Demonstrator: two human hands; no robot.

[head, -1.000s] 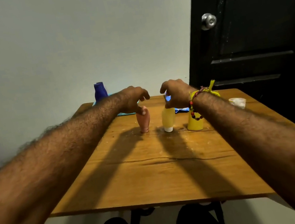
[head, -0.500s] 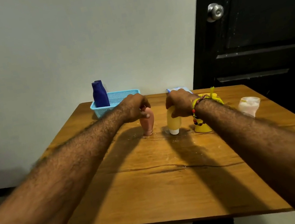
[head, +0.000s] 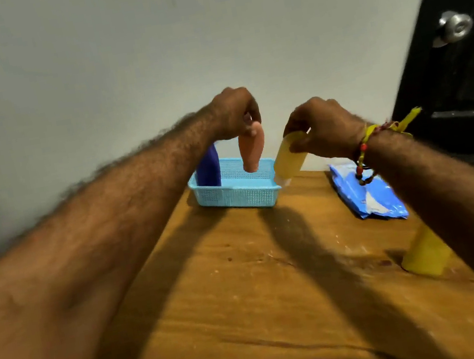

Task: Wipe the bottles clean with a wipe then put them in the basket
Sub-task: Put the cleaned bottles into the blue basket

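Mid-frame, above the blue basket (head: 236, 193): left hand (head: 235, 111) pinched shut on a pink bottle (head: 251, 148) hanging cap-down over the basket's inside; right hand (head: 320, 126) closed around a tilted yellow bottle (head: 288, 161) at the basket's right rim. Dark blue bottle (head: 208, 168) already inside. Placing step, seemingly; next, lowering and releasing both without tipping. Another yellow bottle (head: 425, 258) waiting, lower right.

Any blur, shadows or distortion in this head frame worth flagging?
Head view: motion blur smears the yellow cup and the door knob; both forearms cast long dark shadows across the table; wide-angle lens tilts the door; dim, warm light, no glare.
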